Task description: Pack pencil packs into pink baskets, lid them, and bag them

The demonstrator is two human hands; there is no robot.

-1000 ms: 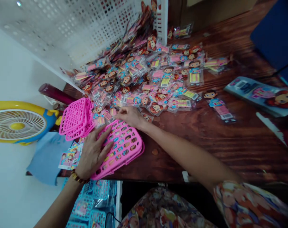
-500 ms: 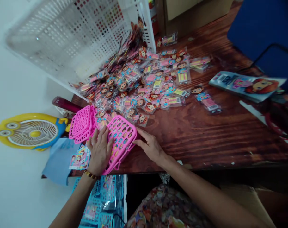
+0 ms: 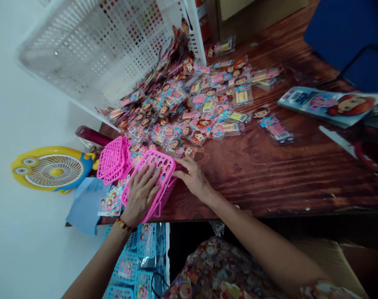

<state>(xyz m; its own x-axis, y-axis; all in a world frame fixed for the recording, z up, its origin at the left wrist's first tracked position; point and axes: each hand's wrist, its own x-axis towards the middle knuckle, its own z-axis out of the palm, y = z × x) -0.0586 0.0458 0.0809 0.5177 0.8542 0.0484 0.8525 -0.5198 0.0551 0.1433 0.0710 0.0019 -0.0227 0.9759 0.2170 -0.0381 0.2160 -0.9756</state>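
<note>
A pink plastic basket [image 3: 162,166] with a perforated lid sits at the table's front edge, its small packets partly showing through the holes. My left hand [image 3: 142,191] lies flat across the lid, fingers stretched out. At the basket's right end, my right hand [image 3: 193,178] pinches the rim between thumb and fingers. Just left of it lean several stacked pink lids or baskets [image 3: 112,160]. Printed cards [image 3: 110,202] lie below that stack, on a blue cloth or sheet [image 3: 86,203]. Behind the basket spreads a heap of small clear packets [image 3: 176,108] with cartoon figures.
A white crate [image 3: 92,62] lies tipped, packets spilling out. A yellow fan [image 3: 56,170] and a dark red cylinder [image 3: 92,135] stand left. At right are a larger printed package [image 3: 328,106] and a blue object [image 3: 353,37]. Blue baskets [image 3: 126,265] sit below the table edge.
My left hand has moved right and up, from the lid's left edge onto its middle. The right hand keeps its grip on the rim. The whole view has shifted slightly.
</note>
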